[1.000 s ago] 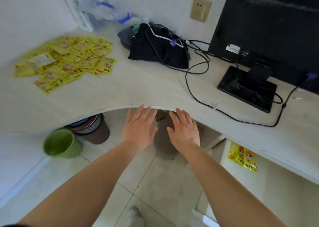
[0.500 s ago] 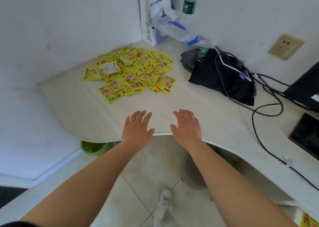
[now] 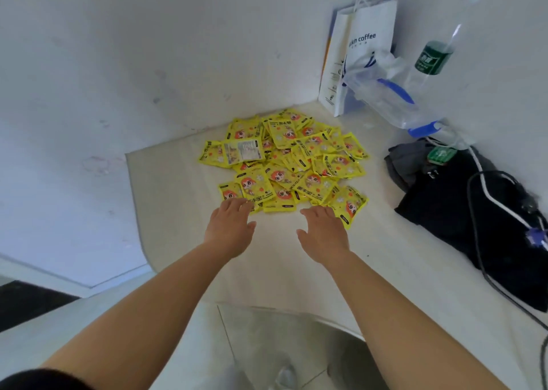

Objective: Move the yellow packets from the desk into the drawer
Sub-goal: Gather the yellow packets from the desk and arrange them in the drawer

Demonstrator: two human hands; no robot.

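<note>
A loose heap of several yellow packets (image 3: 290, 158) with a cartoon face lies in the far corner of the pale desk (image 3: 178, 211). My left hand (image 3: 229, 226) is stretched out palm down, its fingertips at the near left edge of the heap. My right hand (image 3: 323, 232) is also palm down with relaxed fingers, its tips beside the nearest right packet (image 3: 351, 204). Neither hand holds anything. The drawer is out of view.
A white paper coffee bag (image 3: 360, 51) stands against the back wall, with a clear plastic bag (image 3: 385, 99) and a bottle (image 3: 430, 63) beside it. A black bag with cables (image 3: 474, 211) lies at the right. Tiled floor (image 3: 267, 345) shows below the desk edge.
The view has swung left, off the monitor and onto the desk corner. Both hands have moved forward from the desk's front edge to the near side of the packet heap.
</note>
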